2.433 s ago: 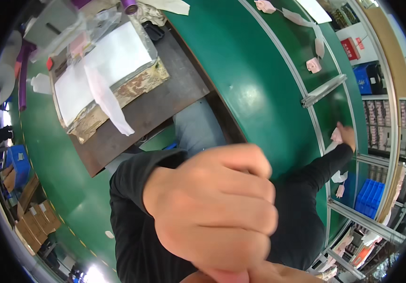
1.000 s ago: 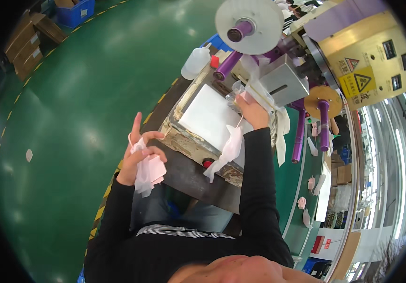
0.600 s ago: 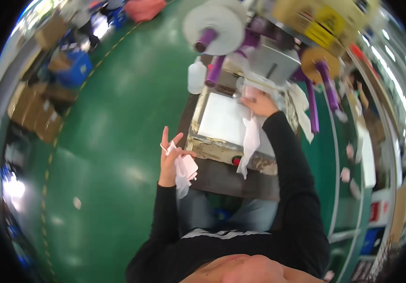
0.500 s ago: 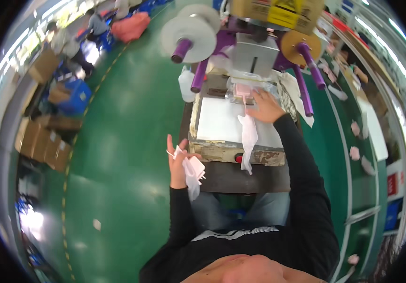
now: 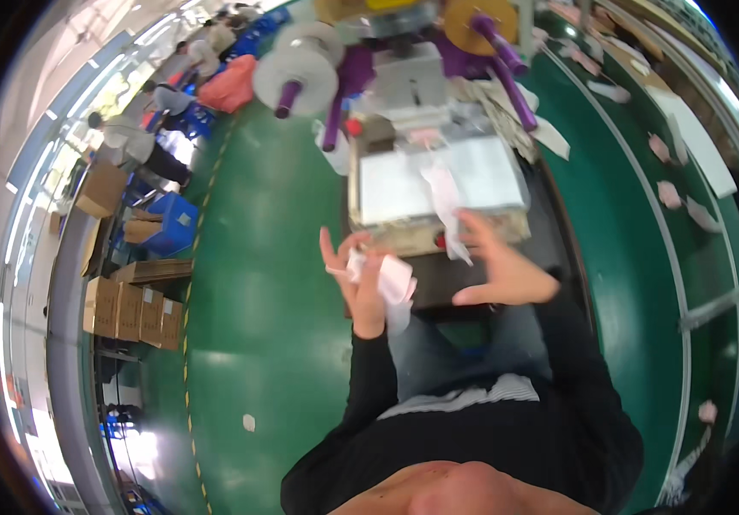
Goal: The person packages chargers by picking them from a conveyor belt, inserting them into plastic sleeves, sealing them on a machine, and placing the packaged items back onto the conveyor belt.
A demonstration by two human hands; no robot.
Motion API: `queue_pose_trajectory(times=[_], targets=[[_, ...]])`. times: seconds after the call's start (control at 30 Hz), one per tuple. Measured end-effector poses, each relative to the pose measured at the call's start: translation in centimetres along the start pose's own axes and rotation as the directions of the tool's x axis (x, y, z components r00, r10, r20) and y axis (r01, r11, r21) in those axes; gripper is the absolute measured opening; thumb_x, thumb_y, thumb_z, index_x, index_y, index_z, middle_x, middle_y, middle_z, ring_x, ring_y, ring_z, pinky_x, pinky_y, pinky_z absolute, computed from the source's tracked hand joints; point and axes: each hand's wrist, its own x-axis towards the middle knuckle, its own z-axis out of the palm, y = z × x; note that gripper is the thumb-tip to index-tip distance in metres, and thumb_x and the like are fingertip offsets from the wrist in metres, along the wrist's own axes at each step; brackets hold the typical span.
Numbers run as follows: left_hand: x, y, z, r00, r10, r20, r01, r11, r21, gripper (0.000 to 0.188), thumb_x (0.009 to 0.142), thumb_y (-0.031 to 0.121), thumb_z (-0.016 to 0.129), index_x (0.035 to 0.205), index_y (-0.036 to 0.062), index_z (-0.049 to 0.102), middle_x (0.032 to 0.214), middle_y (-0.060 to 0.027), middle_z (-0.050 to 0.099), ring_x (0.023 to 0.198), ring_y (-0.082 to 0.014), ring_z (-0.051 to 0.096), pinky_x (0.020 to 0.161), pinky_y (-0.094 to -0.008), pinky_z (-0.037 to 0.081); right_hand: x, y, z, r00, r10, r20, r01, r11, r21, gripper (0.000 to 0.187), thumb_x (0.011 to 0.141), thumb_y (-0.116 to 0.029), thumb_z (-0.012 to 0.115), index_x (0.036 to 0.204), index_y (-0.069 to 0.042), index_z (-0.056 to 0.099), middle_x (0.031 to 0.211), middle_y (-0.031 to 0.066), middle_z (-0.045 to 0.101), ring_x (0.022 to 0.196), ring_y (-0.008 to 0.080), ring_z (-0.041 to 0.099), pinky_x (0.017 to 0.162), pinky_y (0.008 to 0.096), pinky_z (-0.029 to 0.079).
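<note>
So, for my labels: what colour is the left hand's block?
Pale pink block, clearest in the head view.

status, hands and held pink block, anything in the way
Left hand holding pink block. Right hand open, near pale strip. Possible snag: that strip, over front edge of machine bed.

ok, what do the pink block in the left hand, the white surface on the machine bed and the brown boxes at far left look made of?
Pink block: probably hard plastic, smooth; flat face, clean outline, though blurred.
White surface: paper or thin plastic, can't tell; flat, evenly white.
Brown boxes: most likely cardboard, matte; dull tan, square-edged.
</note>
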Motion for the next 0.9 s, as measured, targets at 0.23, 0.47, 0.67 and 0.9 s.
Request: queue_pose_trajectory(times=[0.23,0.47,0.67,0.9], targets=[[-0.3,5.5,12.7,0.561,-0.182,0.808,0.170,0.980,0.103,0.098,0.077,0.022,0.085,0.157,0.0005,0.032,0.155,-0.0188,0.043,0.143,-0.0269,0.041,0.118,-0.0413,0.033,-3.0,-2.5,-8.2,0.997,-0.062,0.047,0.073,0.958,-0.279,0.093,0.065,-0.017,0.089,0.143,-0.002,0.041,0.127,0.0165,0.062,0.117,0.0281,0.062,0.101,0.0387,0.050],[-5.3,-3.6,15.1,0.058,-0.177,0.982,0.109,0.979,0.170,0.059,0.082,0.009,0.082,0.136,0.0016,0.060,0.140,-0.0150,0.059,0.128,-0.0276,0.059,0.110,-0.0388,0.043,-40.5,-7.4,-24.2,0.416,-0.058,-0.908,-0.825,0.396,-0.403,0.081,0.066,-0.006,0.070,0.143,-0.003,0.042,0.123,0.0231,0.060,0.117,0.0371,0.062,0.102,0.0410,0.048],[-6.0,-7.0,9.7,0.406,-0.493,0.770,0.360,0.860,0.361,0.038,0.090,-0.004,0.070,0.128,-0.0012,0.063,0.121,-0.0091,0.069,0.109,-0.0170,0.066,0.098,-0.0320,0.051,-72.4,-1.3,-31.1,-0.156,0.228,-0.961,-0.974,-0.195,0.112,0.069,0.077,-0.025,0.073,0.137,0.001,0.051,0.121,0.0313,0.064,0.116,0.0462,0.063,0.097,0.0483,0.050],[-1.1,-7.5,11.4,0.597,-0.422,0.682,0.322,0.905,0.279,0.032,0.093,-0.003,0.066,0.124,-0.0010,0.064,0.122,-0.0082,0.063,0.102,-0.0171,0.066,0.094,-0.0320,0.052,-37.8,3.8,-43.7,0.389,0.125,-0.913,-0.919,-0.017,-0.394,0.059,0.090,-0.025,0.068,0.141,0.001,0.052,0.139,0.0262,0.059,0.130,0.0435,0.055,0.109,0.0458,0.045]])
